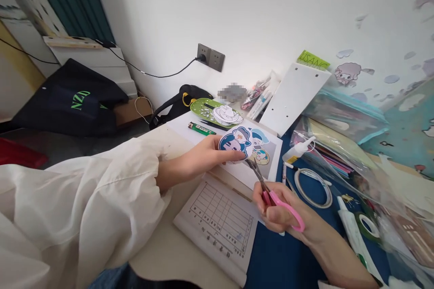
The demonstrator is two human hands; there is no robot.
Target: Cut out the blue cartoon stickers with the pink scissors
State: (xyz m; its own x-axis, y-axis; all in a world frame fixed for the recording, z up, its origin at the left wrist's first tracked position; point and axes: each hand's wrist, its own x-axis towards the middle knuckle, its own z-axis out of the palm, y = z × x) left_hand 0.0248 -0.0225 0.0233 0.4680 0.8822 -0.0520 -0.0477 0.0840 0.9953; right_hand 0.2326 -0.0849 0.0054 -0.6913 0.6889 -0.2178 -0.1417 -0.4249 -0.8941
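A round paper cutout (233, 141) with blue cartoon figures is pinched between the thumb and fingers of my left hand (203, 156). My right hand (276, 205) grips pink-handled scissors (259, 172), their blades slightly apart and pointing up at the cutout's lower right edge. Whether the blades touch the paper I cannot tell. Behind the cutout lies a printed sheet (274, 151) with more cartoon figures in blue and yellow. Below my hands a paper with a printed grid (217, 221) rests on the table's near edge.
A green tray (200, 107) holds a white line-drawn cutout (225, 115); a green cutter (201, 129) lies before it. To the right are a glue bottle (298, 150), a coiled cable (300, 189), green tape (368, 226) and plastic pouches (349, 115). A white board (291, 95) leans behind.
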